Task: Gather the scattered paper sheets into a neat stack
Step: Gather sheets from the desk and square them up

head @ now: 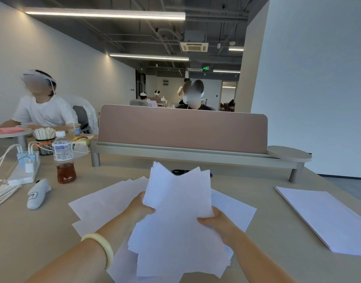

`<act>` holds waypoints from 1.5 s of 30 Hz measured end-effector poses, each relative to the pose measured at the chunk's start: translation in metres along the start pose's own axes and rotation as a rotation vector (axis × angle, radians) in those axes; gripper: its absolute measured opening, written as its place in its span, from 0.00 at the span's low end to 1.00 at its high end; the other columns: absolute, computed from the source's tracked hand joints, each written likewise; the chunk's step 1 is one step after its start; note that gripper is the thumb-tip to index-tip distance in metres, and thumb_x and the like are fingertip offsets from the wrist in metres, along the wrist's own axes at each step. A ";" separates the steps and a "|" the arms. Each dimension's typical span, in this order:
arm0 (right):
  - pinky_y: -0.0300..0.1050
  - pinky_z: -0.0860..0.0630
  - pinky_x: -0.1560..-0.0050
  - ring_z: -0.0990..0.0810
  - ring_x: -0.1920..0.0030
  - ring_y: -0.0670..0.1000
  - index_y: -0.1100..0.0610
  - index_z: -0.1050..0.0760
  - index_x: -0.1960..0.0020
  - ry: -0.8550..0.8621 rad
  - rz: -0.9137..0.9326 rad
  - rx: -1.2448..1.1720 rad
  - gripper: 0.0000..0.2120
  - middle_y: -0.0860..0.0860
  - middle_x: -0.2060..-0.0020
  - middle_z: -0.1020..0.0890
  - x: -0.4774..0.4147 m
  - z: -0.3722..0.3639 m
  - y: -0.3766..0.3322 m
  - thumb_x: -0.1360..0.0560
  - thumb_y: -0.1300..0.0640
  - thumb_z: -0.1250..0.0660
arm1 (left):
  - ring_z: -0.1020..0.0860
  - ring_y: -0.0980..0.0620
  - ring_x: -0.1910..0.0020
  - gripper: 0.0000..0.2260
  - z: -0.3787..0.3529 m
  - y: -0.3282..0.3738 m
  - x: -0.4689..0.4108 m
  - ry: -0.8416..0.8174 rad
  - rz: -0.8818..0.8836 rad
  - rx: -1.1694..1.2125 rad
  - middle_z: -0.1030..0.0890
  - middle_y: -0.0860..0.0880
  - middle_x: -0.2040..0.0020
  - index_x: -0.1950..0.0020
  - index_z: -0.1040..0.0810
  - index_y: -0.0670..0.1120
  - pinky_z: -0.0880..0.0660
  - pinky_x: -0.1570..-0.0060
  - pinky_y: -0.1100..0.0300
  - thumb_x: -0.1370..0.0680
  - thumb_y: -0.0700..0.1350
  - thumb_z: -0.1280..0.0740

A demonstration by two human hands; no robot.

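Paper sheets (175, 211) fanned, left hand (138, 209), right hand (218, 221), each grip holding them, bottle label (62, 152) unreadable

An open-plan office: a long beige desk (43, 231) carries a mauve rounded privacy divider (181, 129), a white power strip (22, 174) and loose white paper sheets (175, 221). A seated person in a white T-shirt (43, 111) works at a neighbouring round table (12, 133) under long strip ceiling lights (106, 14), exposed grey ducts (169, 35) and a square ceiling air-conditioning cassette (193, 46); a green exit sign (205, 68) glows beyond.

Bare forearms, pale cream bangle (101, 247) on left wrist.
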State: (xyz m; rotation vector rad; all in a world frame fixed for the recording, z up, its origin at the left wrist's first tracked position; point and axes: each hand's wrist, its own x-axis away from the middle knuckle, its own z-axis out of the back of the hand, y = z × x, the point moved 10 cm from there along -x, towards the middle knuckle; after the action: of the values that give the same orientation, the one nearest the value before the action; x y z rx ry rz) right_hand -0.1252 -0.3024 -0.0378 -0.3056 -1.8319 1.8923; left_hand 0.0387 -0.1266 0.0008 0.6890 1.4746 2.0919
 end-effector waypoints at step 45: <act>0.49 0.23 0.45 0.20 0.45 0.54 0.56 0.28 0.40 0.333 0.429 -0.104 0.12 0.52 0.45 0.19 0.038 0.019 -0.148 0.23 0.60 0.37 | 0.24 0.51 0.46 0.09 0.028 0.110 0.042 0.219 -0.449 0.269 0.23 0.51 0.47 0.40 0.29 0.46 0.29 0.51 0.60 0.20 0.41 0.38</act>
State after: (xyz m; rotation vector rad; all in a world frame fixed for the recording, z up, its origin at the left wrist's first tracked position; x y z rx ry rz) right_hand -0.1390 -0.3032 0.1152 -1.0547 -1.7326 1.8667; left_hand 0.0143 -0.1124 0.1188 0.1906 1.8526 1.6809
